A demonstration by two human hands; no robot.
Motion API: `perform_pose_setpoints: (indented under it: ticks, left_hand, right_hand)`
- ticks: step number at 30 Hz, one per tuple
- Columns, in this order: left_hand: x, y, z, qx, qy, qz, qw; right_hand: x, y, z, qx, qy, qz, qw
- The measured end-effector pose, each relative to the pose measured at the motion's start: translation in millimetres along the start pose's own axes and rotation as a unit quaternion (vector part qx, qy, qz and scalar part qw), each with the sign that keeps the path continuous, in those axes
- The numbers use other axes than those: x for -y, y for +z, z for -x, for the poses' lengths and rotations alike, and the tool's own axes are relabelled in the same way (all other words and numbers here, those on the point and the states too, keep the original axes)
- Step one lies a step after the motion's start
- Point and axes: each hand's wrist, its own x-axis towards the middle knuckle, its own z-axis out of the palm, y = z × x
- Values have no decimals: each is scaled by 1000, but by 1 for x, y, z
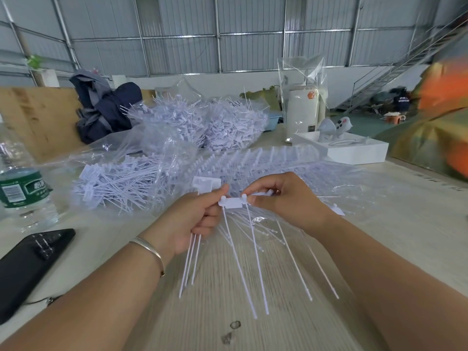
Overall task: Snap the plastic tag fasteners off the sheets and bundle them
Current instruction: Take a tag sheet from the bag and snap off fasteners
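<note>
Pinching the joined tag fasteners between your left hand, already gripping loose ones, and right hand, you needed a short, clean twist.

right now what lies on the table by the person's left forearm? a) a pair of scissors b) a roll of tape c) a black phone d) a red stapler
c: a black phone lies flat on the table left of the left forearm, below the water bottle.
</note>
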Motion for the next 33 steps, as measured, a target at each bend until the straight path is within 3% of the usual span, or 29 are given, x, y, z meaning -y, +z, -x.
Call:
perform_pose_setpoints:
  ticks: [9,14,17,22,27,33]
  left_hand:
    - [-2,-2,3,14,19,-39,999]
    - [2,-2,-1,-35,-3,-22,999]
    - [2,-2,-2,-30,3,2,1000]
    - [1,-2,2,39,12,37,998]
    - [2,-2,5,121,13,92,988]
    - [2,6,8,187,5,116,976]
  right_hand:
    - [-1,-1,-1,-11,-8,5,1000]
    - [-4,-4,-3,-48,13,185,981]
    - [-6,-7,-3,-62,27,227,972]
    - [-2,-7,-4,-66,37,73,994]
    - [5,-6,0,-6,33,-44,998]
    - [8,0,5,57,43,-12,997]
